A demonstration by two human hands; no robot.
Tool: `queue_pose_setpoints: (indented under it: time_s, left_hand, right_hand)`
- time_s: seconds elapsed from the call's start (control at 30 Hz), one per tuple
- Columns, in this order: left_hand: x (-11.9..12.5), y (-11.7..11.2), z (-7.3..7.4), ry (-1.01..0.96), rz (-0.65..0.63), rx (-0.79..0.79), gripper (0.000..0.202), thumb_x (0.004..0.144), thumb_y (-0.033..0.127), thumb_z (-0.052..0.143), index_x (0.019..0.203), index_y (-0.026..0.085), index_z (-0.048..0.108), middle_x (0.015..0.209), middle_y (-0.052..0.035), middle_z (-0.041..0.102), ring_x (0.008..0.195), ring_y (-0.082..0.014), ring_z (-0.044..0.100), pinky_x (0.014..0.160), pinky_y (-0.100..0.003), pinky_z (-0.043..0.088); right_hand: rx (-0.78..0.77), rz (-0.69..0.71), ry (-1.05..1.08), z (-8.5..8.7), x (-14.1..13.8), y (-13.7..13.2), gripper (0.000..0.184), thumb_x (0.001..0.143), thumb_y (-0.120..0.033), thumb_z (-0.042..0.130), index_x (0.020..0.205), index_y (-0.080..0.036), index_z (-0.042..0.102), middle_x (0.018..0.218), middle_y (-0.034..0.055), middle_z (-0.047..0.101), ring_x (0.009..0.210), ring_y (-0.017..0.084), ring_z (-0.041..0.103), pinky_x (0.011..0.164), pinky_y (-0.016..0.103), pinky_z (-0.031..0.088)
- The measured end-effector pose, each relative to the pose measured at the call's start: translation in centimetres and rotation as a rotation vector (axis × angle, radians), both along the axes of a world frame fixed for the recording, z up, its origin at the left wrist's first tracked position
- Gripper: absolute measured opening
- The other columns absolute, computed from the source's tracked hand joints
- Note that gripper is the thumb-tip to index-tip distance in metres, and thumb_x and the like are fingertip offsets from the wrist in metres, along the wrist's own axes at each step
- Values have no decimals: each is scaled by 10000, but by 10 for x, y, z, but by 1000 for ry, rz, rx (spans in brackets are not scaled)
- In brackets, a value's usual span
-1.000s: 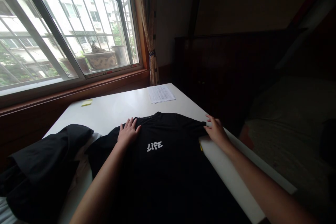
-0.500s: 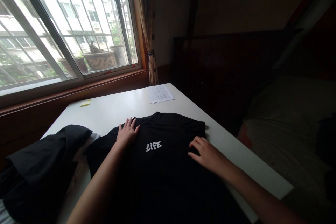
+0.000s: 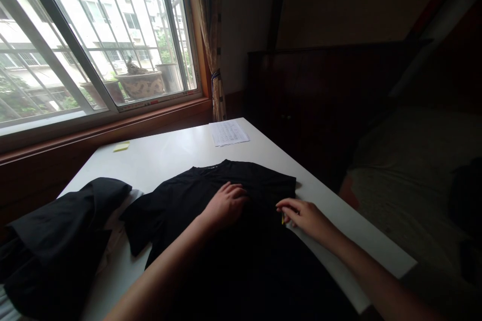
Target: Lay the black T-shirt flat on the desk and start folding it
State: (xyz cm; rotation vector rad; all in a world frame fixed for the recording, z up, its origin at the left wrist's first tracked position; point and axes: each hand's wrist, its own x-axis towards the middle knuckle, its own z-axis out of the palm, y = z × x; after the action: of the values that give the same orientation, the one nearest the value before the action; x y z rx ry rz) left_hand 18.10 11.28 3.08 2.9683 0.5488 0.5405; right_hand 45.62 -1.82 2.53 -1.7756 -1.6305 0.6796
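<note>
A black T-shirt (image 3: pixel 196 190) lies flat on the white table (image 3: pixel 169 153), collar toward the window. My left hand (image 3: pixel 226 205) rests palm down on the middle of the chest, fingers flat and slightly curved, covering the white lettering. My right hand (image 3: pixel 303 215) is at the shirt's right edge, fingers curled together in a pinch at the fabric, next to a small yellow tag. The right sleeve is folded in; the left sleeve spreads out to the left.
A pile of dark clothing (image 3: pixel 56 241) lies at the table's left edge. A printed sheet of paper (image 3: pixel 229 133) and a yellow sticky note (image 3: pixel 121 147) sit near the window. A bed (image 3: pixel 406 170) stands to the right.
My left hand slid from the shirt's left shoulder to the middle of the chest, covering the lettering. My right hand moved from the shirt's front to its right edge and closed its fingers.
</note>
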Motion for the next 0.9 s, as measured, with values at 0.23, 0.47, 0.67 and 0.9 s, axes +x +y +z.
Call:
queue_pose_setpoints:
  time_s: [0.23,0.47,0.67,0.9]
  left_hand:
    - [62,-74,15,83,-350,124,269,1042,254,492,1270,232,633,1201,-71,657,1067,-223,599,908,-388,483]
    - [65,-75,17,173,-385,157,89,972,283,605,1001,205,637,988,-53,622,869,-209,568,706,-364,441]
    - [49,-68,12,121,-410,84,116,991,279,566,1075,222,622,1103,-43,635,962,-201,574,817,-347,440]
    - [51,-70,-4,88,-362,44,116,1025,283,517,1046,213,607,1114,-49,644,974,-203,579,831,-335,440]
  right_hand:
    - [316,-119,-321,-16,50,53,241,925,-364,542,1005,-289,756,1089,69,731,1093,302,648,1015,485,517]
    - [102,24,-456,-29,55,76,453,915,-431,574,1328,-271,669,1502,81,546,1388,325,487,1190,507,362]
    - [10,45,-456,-37,75,93,498,937,-427,535,1409,-286,605,1589,54,455,1490,314,367,1242,504,265]
    - [102,-51,-561,-46,84,109,447,942,-379,524,1360,-262,633,1482,95,560,1391,324,463,1188,494,328]
